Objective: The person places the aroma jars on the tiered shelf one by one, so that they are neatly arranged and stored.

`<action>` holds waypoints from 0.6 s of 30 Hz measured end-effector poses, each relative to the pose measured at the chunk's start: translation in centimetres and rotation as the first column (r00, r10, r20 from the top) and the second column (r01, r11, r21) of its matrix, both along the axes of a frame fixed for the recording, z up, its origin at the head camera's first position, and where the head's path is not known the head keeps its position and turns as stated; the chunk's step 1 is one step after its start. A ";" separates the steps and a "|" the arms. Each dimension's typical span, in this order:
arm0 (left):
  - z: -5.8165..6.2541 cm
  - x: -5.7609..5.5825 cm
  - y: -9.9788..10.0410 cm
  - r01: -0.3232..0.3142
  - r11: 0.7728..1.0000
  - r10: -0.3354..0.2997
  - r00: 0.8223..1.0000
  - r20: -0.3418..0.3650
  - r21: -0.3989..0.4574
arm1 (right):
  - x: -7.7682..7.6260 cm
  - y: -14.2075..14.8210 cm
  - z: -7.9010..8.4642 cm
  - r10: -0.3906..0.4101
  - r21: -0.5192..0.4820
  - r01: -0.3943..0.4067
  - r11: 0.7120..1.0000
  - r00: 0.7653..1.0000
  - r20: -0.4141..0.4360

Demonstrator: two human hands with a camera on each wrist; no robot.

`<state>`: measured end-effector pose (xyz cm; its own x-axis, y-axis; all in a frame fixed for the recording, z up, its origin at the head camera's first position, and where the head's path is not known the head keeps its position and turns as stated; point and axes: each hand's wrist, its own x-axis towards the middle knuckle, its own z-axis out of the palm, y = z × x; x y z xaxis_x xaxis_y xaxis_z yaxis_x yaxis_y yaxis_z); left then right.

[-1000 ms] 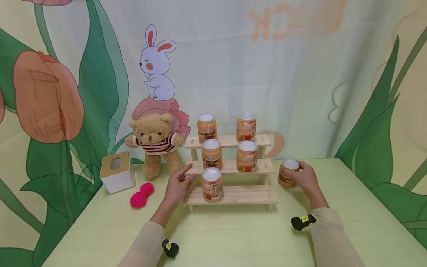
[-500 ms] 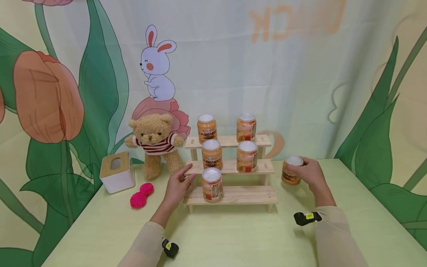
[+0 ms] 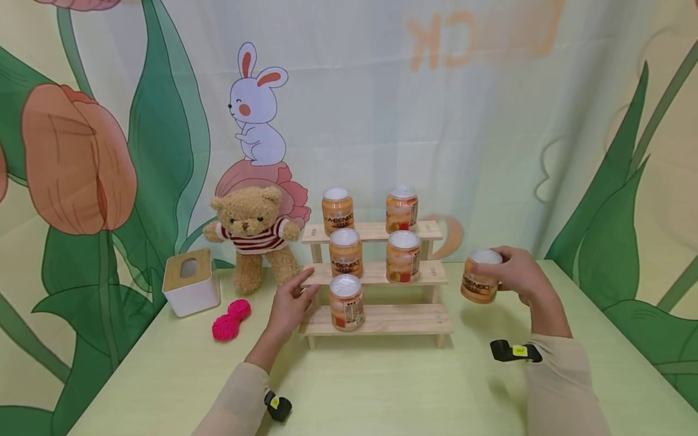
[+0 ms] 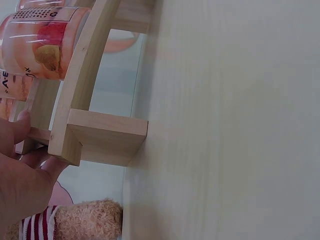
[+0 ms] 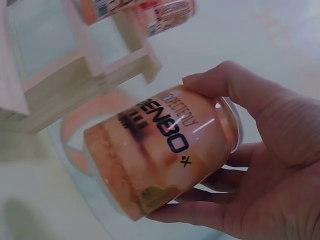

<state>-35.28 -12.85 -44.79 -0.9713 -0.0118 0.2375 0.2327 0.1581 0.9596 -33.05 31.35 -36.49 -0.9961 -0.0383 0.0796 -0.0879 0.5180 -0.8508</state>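
Observation:
My right hand (image 3: 520,275) grips an orange jar (image 3: 480,283) with a silver lid, thumb on one side and fingers round the other. Its dark lettering shows in the right wrist view, where the jar (image 5: 160,150) tilts. A shadow lies on the table below it, right of the three-tier wooden stand (image 3: 403,324). At the stand's left end, my left hand (image 3: 289,306) holds the middle tier's edge between thumb and fingers. In the left wrist view, the fingers (image 4: 32,157) pass partly behind the wood. Similar jars stand upright: two on top, two in the middle, one (image 3: 346,303) bottom left.
Left of the stand sits a teddy bear (image 3: 253,236) in a striped top. A white tissue box (image 3: 192,290) with a wooden lid and a pink yarn bundle (image 3: 231,320) lie farther left. Behind the pale green table (image 3: 392,393) hangs a printed curtain (image 3: 491,121).
My right hand has lifted the jar slightly and carried it right and closer to me, its wrist turning. The left hand has stayed at the stand.

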 end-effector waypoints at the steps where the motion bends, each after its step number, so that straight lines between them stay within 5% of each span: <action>1: -0.1 -0.1 0.0 -0.003 1.000 0.003 1.000 -0.003 -0.003 | 0.2 -0.1 0.3 0.008 0.008 -0.008 1.000 1.000 -0.002; 18: -0.2 -0.1 0.0 -0.015 1.000 0.015 1.000 -0.017 -0.002 | 3.0 -3.8 3.8 0.212 0.064 -0.210 0.976 0.977 -0.024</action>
